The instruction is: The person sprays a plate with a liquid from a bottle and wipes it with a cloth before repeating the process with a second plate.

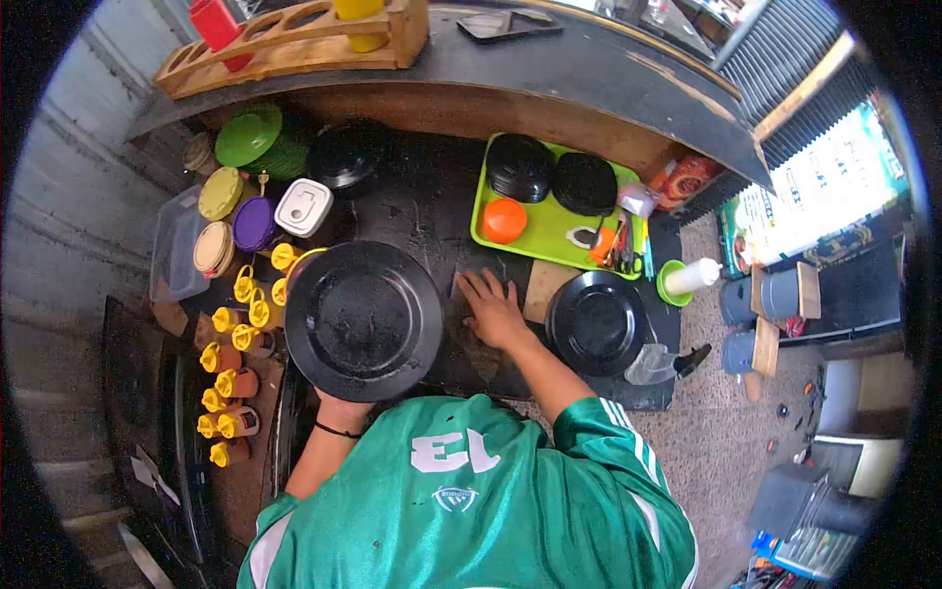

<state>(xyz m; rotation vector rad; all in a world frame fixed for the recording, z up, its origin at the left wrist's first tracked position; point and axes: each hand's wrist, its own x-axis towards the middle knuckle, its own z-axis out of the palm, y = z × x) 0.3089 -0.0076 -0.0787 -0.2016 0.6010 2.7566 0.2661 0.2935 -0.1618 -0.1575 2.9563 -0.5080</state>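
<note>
My left hand [343, 410] grips a round black plate [365, 319] from its near edge, most of the fingers hidden underneath. The plate is held up above the dark table and looks wet or smeared in places. My right hand [491, 312] lies flat on the black tabletop [432, 221], fingers spread, holding nothing. To its right sits a stack of black plates [599, 322]. A cleaver [655, 363] with a black handle lies beside that stack.
Several yellow-capped bottles [235, 383] stand at left. Behind are green plates [257, 142], a white-lidded container [304, 207] and a lime tray [549, 231] with black bowls [520, 167]. A white squeeze bottle [695, 278] stands in a green cup. A wooden rack [294, 44] tops the shelf.
</note>
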